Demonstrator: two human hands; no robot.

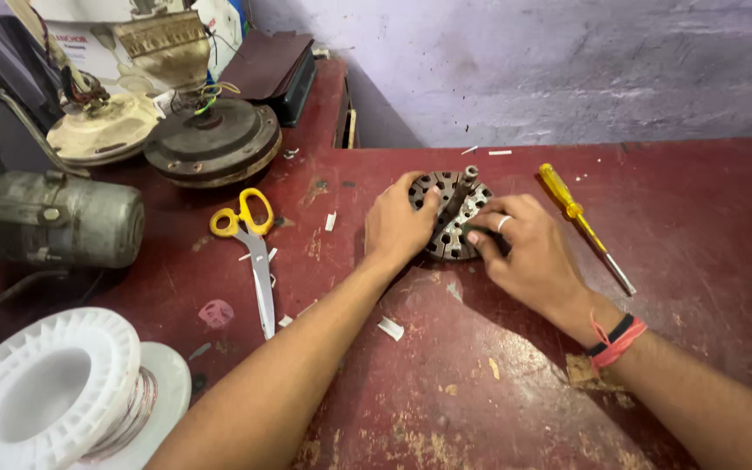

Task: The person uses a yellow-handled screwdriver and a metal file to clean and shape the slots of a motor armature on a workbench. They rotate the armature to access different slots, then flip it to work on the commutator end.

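A round slotted metal core [451,216] lies flat on the red surface [707,226], between the two hands and partly under them. The left hand [396,228] rests on its left edge, fingers curled over the rim. The right hand [528,254] covers its right edge, fingertips pressed together at the slots, perhaps pinching something small and dark; the view is too tight to be sure.

The surface is worn, scratched and littered with small white scraps [390,328]. A yellow-handled screwdriver [583,224] lies just beside the right hand, yellow-handled scissors [252,248] well to the left of the left hand. A white plastic spool [58,396] of wire sits at the near left corner, a grey cylindrical motor [67,218] behind it, and a round dark motor housing [212,139] with coloured wires farther back. A pale purple wall [567,61] rises behind.

The core is grey and dull, ringed with slots and round holes, with a short shaft [464,184] standing from its middle.
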